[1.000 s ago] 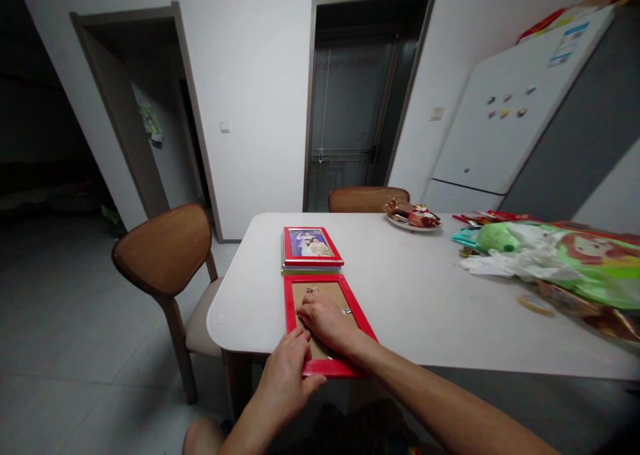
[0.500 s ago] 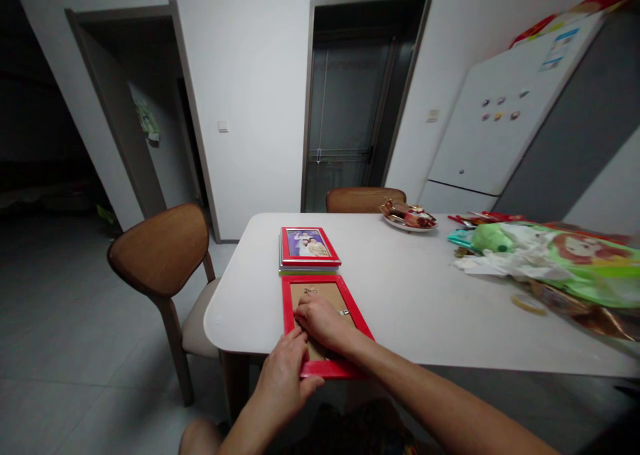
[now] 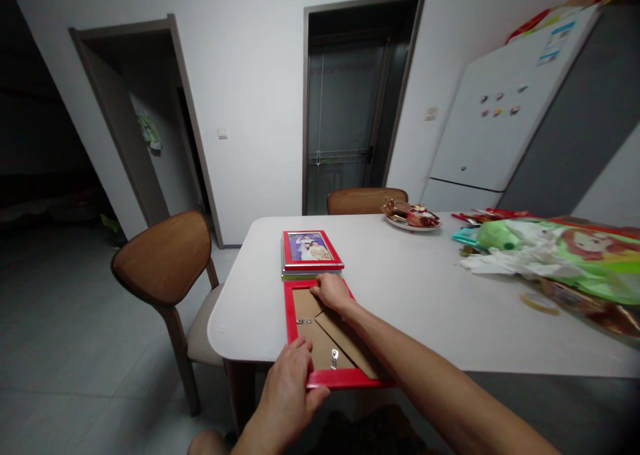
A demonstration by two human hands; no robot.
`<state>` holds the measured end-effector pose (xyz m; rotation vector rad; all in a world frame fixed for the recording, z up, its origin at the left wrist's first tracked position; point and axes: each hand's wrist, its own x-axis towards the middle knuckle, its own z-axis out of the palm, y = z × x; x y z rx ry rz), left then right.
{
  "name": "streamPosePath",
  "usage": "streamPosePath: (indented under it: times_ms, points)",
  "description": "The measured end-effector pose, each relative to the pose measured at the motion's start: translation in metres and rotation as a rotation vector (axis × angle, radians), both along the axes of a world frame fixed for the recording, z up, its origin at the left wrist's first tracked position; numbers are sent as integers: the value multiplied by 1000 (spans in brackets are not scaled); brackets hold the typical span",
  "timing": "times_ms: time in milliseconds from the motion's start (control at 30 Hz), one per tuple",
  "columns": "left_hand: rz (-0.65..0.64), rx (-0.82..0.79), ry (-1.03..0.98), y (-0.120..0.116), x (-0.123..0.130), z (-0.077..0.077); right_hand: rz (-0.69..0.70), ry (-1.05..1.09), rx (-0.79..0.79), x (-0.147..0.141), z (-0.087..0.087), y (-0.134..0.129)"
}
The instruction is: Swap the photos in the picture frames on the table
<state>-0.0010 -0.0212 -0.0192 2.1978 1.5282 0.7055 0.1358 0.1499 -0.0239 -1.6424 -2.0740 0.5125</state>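
Note:
A red picture frame (image 3: 291, 313) lies face down at the table's near edge, its brown backing board (image 3: 320, 345) turned up. A brown stand flap lies slantwise on the board, partly under my right forearm. Metal clips show at the board's left side and near end. My left hand (image 3: 290, 381) grips the frame's near left corner, fingers on top and thumb at the near edge. At the far edge of the backing, my right hand (image 3: 334, 291) has its fingers bent together; what they pinch is hidden. Just beyond sits another red picture frame (image 3: 313, 249), photo up, on a stack of frames.
The white table (image 3: 400, 295) carries a plate of wrapped items (image 3: 413, 216) at the back. Plastic packaging (image 3: 595, 261), a green plush toy (image 3: 497, 236) and a tape roll (image 3: 539, 304) lie to the right. A wooden chair (image 3: 167, 258) stands left, another behind the table.
My right hand has moved from the left-middle of the backing to its far edge, uncovering the left clip and stand flap. My left hand still holds the near corner.

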Motion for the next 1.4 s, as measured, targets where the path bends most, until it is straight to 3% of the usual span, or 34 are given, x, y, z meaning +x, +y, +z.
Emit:
streamPosePath:
  times_ms: [133, 267, 400, 500, 567, 633, 733, 767, 833, 900, 967, 1033, 1100, 1200, 1300, 1400]
  points:
    - [9, -4, 45, -3, 0, 6, -61, 73, -16, 1, 6, 2]
    - [-2, -35, 191, -3, 16, 9, -70, 182, 22, 13, 13, -4]
    - [-88, -24, 265, 2, 38, 3, -72, 331, 77, 47, 19, -19]
    - [-81, 16, 187, 4, 41, 3, -155, 447, 92, 77, 16, -38]
    - [-73, 76, 47, 3, 40, 9, -246, 654, 39, 88, 9, -56]
    - [-41, 133, -197, 1, 43, 22, -258, 973, -136, 85, 3, -77]
    - [56, 129, -661, 0, 61, 46, -97, 1305, -509, 58, 0, -106]
    - [77, 110, -801, 1, 69, 53, -59, 1387, -551, 48, 1, -112]
    - [78, 89, -1015, 7, 81, 65, -15, 1564, -448, 35, 8, -118]
    - [65, 100, -1149, 18, 87, 71, -51, 1649, -311, 41, 17, -115]
    - [85, 65, -1229, 33, 88, 72, -169, 1589, -267, 67, 26, -107]
    - [74, -73, -1231, 47, 89, 65, -292, 1408, -279, 107, 31, -96]
    - [15, -225, -1161, 58, 97, 52, -270, 1208, -277, 151, 33, -83]
    - [-47, -296, -1055, 65, 126, 25, -412, 857, -223, 204, 32, -63]
    - [-93, -335, -919, 69, 157, 5, -517, 598, -185, 234, 27, -47]
    - [-116, -324, -777, 77, 174, -2, -570, 460, -163, 248, 19, -36]
